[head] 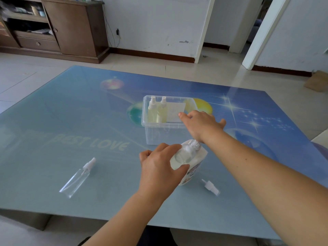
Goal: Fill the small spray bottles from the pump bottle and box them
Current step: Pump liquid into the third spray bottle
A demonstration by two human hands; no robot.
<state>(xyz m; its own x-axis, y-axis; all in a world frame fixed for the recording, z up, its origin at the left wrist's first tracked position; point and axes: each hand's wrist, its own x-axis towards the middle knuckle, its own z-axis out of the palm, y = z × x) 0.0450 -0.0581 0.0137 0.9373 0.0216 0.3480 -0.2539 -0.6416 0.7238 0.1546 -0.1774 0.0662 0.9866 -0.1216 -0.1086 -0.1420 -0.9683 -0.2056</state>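
Left hand grips pump bottle; right hand hangs over the box.

The left hand (158, 167) curls round the pump bottle (190, 161), which stands on the table (53, 121) just before the clear box (156, 134). The right hand (200, 126) is over the box's near right corner, fingers loosely bent; whether it holds anything cannot be told. Two filled sprays (157, 112) stand in the box's left end. An empty spray (77, 179) lies to the left; a loose nozzle (210, 187) lies right of the pump bottle.

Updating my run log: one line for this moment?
left hand grips pump bottle | right hand over box | two filled bottles boxed | empty bottle lying on table
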